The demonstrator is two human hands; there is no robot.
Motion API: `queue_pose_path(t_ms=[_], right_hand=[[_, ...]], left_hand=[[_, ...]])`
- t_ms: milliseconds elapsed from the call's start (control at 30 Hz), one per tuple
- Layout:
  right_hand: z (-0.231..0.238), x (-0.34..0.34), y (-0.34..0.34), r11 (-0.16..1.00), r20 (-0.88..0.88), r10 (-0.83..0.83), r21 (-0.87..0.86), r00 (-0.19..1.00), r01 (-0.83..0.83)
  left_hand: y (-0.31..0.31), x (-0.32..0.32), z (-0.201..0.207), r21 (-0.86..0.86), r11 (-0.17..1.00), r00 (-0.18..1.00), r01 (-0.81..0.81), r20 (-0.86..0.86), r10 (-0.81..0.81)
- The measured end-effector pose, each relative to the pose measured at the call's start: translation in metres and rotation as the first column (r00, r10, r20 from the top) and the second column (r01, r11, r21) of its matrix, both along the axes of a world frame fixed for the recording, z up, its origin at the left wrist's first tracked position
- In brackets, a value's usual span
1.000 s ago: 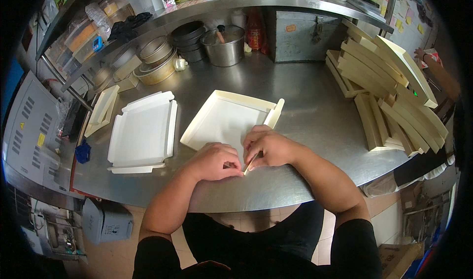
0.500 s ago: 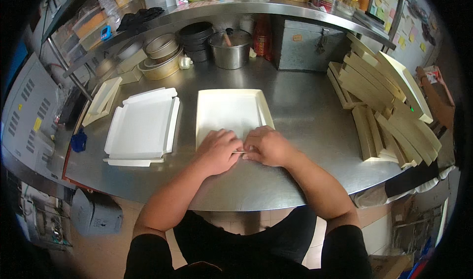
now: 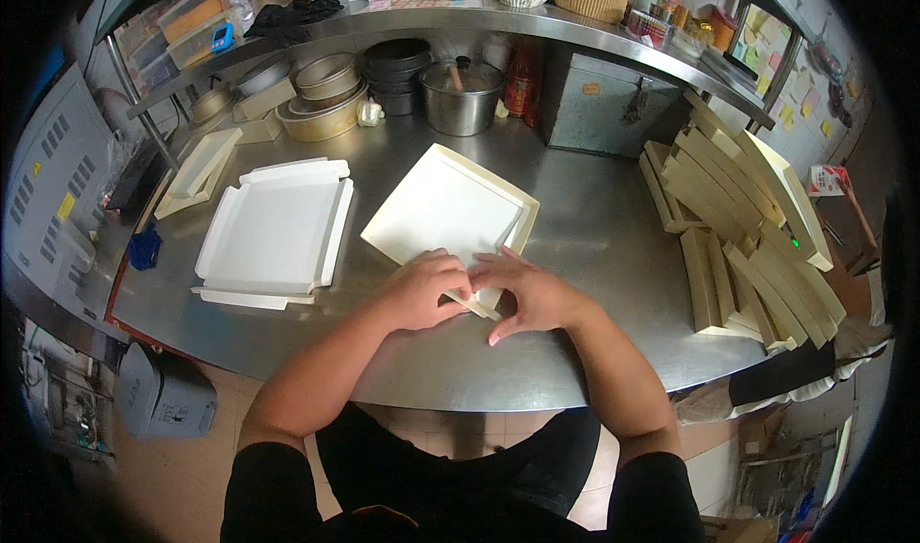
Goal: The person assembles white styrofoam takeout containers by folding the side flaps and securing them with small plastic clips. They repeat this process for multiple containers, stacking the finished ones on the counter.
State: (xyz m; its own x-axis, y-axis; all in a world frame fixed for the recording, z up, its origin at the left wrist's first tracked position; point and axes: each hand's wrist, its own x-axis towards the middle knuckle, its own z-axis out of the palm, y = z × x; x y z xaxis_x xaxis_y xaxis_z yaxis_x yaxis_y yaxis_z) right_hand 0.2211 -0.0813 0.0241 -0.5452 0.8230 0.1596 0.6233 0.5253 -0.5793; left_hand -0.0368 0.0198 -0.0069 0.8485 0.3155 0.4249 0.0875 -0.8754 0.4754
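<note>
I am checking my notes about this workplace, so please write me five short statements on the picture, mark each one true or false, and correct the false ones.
1. The left hand and the right hand are at the near side of the box. True.
2. The white blank lies right of the box. False: the white blank lies to its left.
3. The pot stands left of the metal chest. True.
4. The right hand makes a fist. False: its thumb and fingers are spread apart.
5. The tray pile is right of the box. True.
</note>
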Motion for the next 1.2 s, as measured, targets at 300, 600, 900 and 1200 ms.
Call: queue_pose_path(t_ms=[300, 600, 900, 1200], right_hand=[[-0.008, 0.002, 0.002, 0.974, -0.270, -0.165, 0.107, 0.949, 0.199], [0.006, -0.019, -0.004, 0.954, -0.274, -0.150, 0.211, 0.950, 0.211], [-0.010, -0.017, 0.000, 0.957, -0.370, -0.124, 0.202, 0.921, 0.210], [-0.017, -0.019, 0.003, 0.988, -0.230, -0.022, 0.144, 0.973, 0.057]], left_hand=[[-0.006, 0.007, 0.011, 0.096, 0.993, 0.976, -0.072, 0.214, 0.050], [-0.004, 0.003, 0.009, 0.079, 0.997, 0.956, -0.021, 0.294, -0.003], [0.000, -0.006, 0.018, -0.208, 0.978, 0.989, -0.020, 0.136, 0.049], [0.002, -0.013, 0.028, -0.197, 0.980, 0.964, 0.042, -0.248, -0.091]])
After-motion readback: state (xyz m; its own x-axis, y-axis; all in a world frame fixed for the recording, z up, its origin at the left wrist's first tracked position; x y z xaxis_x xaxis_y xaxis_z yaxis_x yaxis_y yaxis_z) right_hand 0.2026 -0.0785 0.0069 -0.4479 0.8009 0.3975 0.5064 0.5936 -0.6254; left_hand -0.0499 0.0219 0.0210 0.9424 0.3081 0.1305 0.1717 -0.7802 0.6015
